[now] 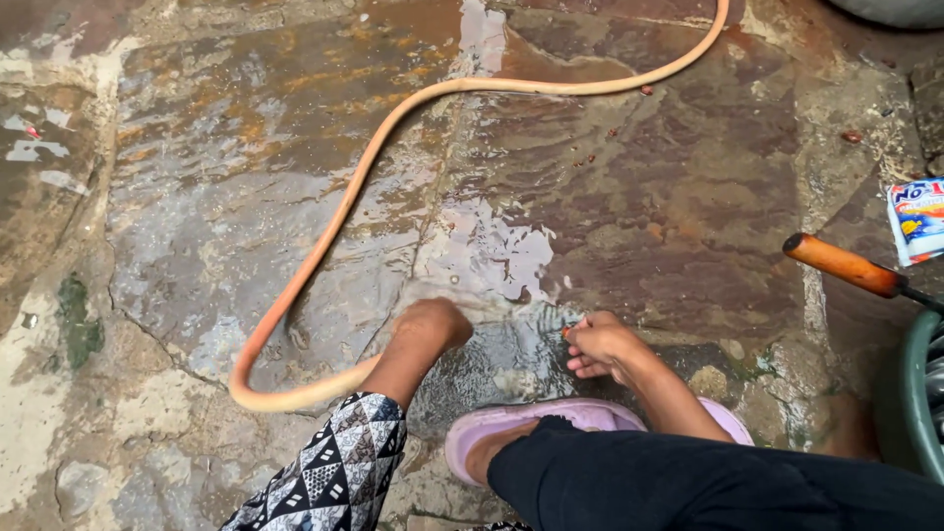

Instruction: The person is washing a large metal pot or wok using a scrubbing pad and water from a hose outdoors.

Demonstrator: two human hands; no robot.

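Hose (344, 211) snakes over the wet floor (197, 177), its end at your left hand (433, 324), which looks closed on it, blurred. Right hand (600, 346) curled in the water stream, holding nothing I can make out. Rinsing step; keep the stream on that hand.

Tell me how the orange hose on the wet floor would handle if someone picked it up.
The orange hose probably flops and bends easily, since it lies in loose curves. It is likely slippery, lying on the wet stone floor. Lifted at one point, the rest would probably drag.
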